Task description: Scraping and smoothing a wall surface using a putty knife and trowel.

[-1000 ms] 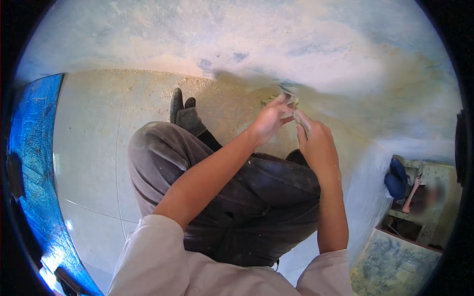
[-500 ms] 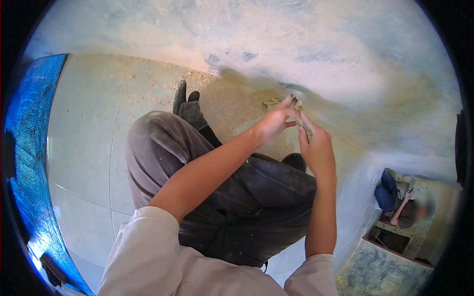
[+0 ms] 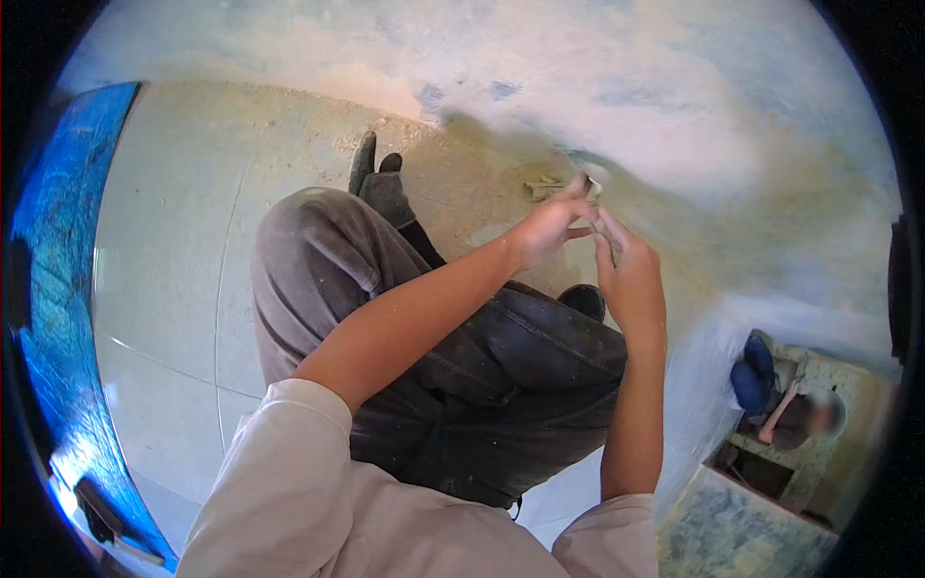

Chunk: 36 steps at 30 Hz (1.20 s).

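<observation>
My left hand (image 3: pixel 556 223) and my right hand (image 3: pixel 626 258) meet close to the foot of the wall. Between them is a thin, tan-grey strip (image 3: pixel 607 234), worn or folded like a piece of sheet; its exact kind does not show. The right thumb and fingers pinch its lower part. Fingers of the left hand close round its upper end, partly hiding it. Just beyond the left hand, a greenish-tan folded piece (image 3: pixel 542 189) lies on the floor by the wall.
A patchy white and blue-grey wall (image 3: pixel 617 77) rises ahead. Dusty crumbs (image 3: pixel 385 130) cover the tiled floor (image 3: pixel 164 289) along it. My bent knee (image 3: pixel 318 231) is at the left. A blue sheet (image 3: pixel 67 289) stands far left. Another person (image 3: pixel 785 414) is low at the right, beyond a partition.
Both hands have shifted slightly right in the picture, still together around the strip. The left fingers have turned a little. The view has moved slightly, too.
</observation>
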Each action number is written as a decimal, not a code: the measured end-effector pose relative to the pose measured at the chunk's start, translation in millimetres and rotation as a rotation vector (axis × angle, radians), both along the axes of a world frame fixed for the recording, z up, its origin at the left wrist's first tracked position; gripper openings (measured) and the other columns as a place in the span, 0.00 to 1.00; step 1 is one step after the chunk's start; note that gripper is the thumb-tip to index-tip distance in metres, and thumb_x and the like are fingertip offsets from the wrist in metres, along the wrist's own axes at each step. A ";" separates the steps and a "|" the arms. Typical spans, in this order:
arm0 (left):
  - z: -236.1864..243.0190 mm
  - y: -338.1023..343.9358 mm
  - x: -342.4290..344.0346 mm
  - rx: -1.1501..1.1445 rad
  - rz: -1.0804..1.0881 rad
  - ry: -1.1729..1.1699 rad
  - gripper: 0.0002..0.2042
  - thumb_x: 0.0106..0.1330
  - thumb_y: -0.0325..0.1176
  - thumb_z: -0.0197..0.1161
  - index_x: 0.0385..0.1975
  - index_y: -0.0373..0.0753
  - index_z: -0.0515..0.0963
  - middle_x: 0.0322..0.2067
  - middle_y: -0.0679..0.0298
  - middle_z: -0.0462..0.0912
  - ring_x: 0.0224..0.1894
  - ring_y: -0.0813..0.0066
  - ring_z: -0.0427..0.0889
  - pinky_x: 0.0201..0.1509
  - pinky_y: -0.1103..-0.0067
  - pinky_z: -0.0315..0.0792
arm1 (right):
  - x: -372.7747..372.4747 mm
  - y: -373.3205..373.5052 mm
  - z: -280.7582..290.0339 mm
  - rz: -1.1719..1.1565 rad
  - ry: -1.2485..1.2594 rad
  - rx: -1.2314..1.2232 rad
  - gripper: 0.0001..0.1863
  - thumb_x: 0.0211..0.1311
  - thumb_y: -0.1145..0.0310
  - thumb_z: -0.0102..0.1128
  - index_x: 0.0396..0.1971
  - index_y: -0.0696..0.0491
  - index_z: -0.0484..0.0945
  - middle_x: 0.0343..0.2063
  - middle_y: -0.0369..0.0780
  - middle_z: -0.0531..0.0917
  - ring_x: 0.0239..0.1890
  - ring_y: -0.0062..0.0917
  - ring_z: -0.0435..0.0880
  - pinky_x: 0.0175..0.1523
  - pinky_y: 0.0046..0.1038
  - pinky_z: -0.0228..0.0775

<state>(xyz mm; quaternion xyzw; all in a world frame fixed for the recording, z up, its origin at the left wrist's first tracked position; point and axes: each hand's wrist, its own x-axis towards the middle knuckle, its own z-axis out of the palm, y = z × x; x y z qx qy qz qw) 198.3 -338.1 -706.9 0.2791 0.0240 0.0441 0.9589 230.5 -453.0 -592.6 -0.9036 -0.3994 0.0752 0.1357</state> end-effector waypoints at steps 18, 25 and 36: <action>-3.1 1.7 0.9 -0.028 0.001 0.006 0.46 0.64 0.33 0.54 0.77 0.41 0.32 0.78 0.62 0.35 0.76 0.66 0.50 0.73 0.61 0.54 | -4.9 -6.8 7.3 0.043 -0.026 0.044 0.19 0.66 0.71 0.56 0.56 0.59 0.78 0.36 0.59 0.82 0.40 0.52 0.83 0.47 0.42 0.74; -3.8 4.0 3.1 0.004 0.025 0.035 0.47 0.66 0.39 0.56 0.76 0.36 0.28 0.78 0.57 0.31 0.79 0.62 0.40 0.76 0.64 0.47 | 5.8 7.0 -3.6 0.019 -0.012 0.002 0.19 0.67 0.70 0.56 0.57 0.56 0.79 0.33 0.58 0.82 0.38 0.54 0.82 0.43 0.43 0.73; -0.1 7.0 -1.1 0.075 -0.050 -0.014 0.45 0.68 0.38 0.54 0.76 0.35 0.31 0.78 0.56 0.34 0.78 0.63 0.41 0.75 0.63 0.49 | -4.6 4.9 5.8 -0.032 -0.043 -0.098 0.19 0.67 0.70 0.56 0.56 0.57 0.79 0.39 0.58 0.82 0.44 0.52 0.82 0.50 0.42 0.73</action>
